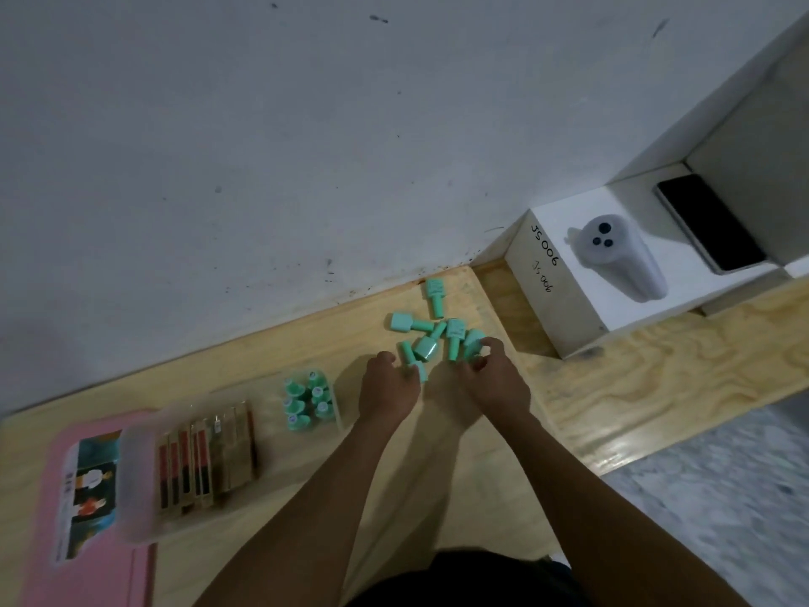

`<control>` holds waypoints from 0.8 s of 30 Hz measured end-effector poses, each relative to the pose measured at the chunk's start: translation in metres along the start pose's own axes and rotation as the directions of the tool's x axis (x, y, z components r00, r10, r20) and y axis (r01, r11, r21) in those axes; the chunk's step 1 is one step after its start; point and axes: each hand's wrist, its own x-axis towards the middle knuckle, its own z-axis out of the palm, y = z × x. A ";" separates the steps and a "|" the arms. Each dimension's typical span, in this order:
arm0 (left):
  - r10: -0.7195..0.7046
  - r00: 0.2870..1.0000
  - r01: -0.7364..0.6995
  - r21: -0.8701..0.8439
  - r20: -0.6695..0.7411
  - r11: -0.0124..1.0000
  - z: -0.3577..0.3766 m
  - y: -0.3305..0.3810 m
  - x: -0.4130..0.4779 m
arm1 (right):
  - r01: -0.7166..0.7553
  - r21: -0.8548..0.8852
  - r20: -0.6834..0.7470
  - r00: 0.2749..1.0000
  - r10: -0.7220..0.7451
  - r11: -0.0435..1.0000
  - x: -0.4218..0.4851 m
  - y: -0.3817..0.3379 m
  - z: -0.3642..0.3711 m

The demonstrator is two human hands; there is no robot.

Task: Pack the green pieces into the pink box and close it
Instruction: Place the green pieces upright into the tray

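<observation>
Several mint-green bottle-shaped pieces (427,339) lie loose on the wooden table (613,387) near the wall. My left hand (387,389) pinches one green piece (418,370) at its fingertips. My right hand (494,378) curls around another green piece (473,343). Left of my hands, several more green pieces stand upright in a clear tray (308,398). The pink box (83,519) lies at the far left, with a picture label on it.
A clear tray of red and gold tubes (205,457) rests partly on the pink box. A white carton marked JS006 (586,265) stands at the right against the wall. A dark phone (709,223) lies on a ledge behind it.
</observation>
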 end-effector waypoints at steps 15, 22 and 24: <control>-0.008 0.996 0.017 0.094 -0.091 0.995 0.003 0.005 0.009 | 0.021 0.300 0.019 0.999 -0.028 0.954 0.015 0.019 -0.002; -0.169 0.977 0.209 -0.448 0.129 0.869 -0.030 0.003 -0.011 | 0.004 0.428 -0.092 0.995 0.039 0.904 0.002 0.039 -0.018; -0.139 0.969 0.235 -0.601 0.203 0.764 -0.043 0.001 -0.022 | 0.009 0.498 -0.090 0.995 0.041 0.867 -0.008 0.033 -0.024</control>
